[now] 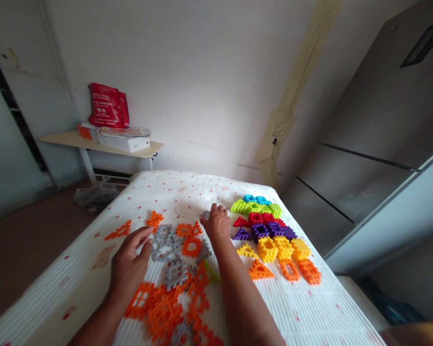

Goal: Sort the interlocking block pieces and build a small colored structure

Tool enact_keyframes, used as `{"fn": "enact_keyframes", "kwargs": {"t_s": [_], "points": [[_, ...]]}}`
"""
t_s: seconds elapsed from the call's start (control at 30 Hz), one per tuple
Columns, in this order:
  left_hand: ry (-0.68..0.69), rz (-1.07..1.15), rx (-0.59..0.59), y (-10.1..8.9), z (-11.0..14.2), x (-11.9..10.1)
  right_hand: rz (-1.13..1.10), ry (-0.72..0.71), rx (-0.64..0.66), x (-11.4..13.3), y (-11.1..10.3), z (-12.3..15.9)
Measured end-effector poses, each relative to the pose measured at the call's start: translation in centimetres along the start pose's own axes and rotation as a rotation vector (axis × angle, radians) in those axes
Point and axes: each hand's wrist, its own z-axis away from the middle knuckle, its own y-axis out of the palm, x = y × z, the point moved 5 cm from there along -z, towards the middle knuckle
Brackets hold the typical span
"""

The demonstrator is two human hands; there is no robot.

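My right hand point(217, 222) reaches to the middle of the bed-like padded surface, its fingers curled down over a grey interlocking plastic piece point(205, 216) that shows only in part. Lower and to the left, my left hand point(133, 252) hovers empty with thumb and fingers apart, beside a heap of grey interlocking pieces point(162, 242). Orange pieces point(164, 315), some with window-like openings, lie jumbled below that heap. An orange triangle frame point(119, 230) rests apart on the left. A lime green piece point(212, 273) is partly hidden by my right forearm.
Right of my right arm, pieces stand in colour rows: blue point(256, 199), lime point(256, 208), red point(261, 219), purple point(261, 232), yellow point(267, 249) and orange point(261, 270). A side table point(63, 139) holds a red bag point(108, 105) and boxes. A grey refrigerator point(364, 134) stands right.
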Motion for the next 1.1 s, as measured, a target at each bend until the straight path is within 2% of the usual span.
{"fn": "enact_keyframes", "kwargs": {"t_s": [0.1,0.2,0.27,0.37,0.5,0.57,0.63,0.73,0.8,0.87,1.0,1.1], "points": [[0.009,-0.026,-0.008,-0.2,-0.2,-0.2,-0.047,-0.222,0.145,1.7,-1.3,0.4],[0.018,-0.07,-0.026,-0.5,-0.3,0.0,-0.044,-0.484,0.37,3.2,-1.1,2.4],[0.035,-0.098,-0.035,-0.8,-0.4,0.1,0.037,-0.568,0.427,3.5,-0.7,4.1],[0.083,-0.125,-0.041,-1.0,-0.4,-0.1,0.133,-0.578,0.393,3.3,-0.2,5.9],[0.15,-0.15,-0.034,-0.9,-0.2,-1.2,0.128,-0.577,0.362,3.0,-0.1,6.6],[0.168,-0.192,0.004,-0.7,0.0,-2.1,0.065,-0.57,0.334,2.8,-0.7,6.5],[0.193,-0.241,0.051,-0.5,0.3,-3.1,-0.125,-0.555,0.311,2.4,-1.6,6.5],[0.29,-0.239,0.101,0.1,1.2,-4.8,-0.675,-0.411,0.406,0.9,-2.9,7.3],[0.378,-0.184,0.143,0.6,2.2,-5.9,-1.073,-0.223,0.544,-0.5,-3.1,8.5],[0.434,-0.11,0.219,1.4,3.4,-6.9,-1.354,-0.027,0.646,-2.1,-3.0,9.9],[0.462,-0.006,0.404,3.2,5.7,-8.4,-1.581,0.25,0.805,-4.4,-1.6,12.4],[0.52,0.027,0.491,4.0,7.0,-9.2,-1.616,0.344,0.879,-4.9,-0.4,13.3]]}}
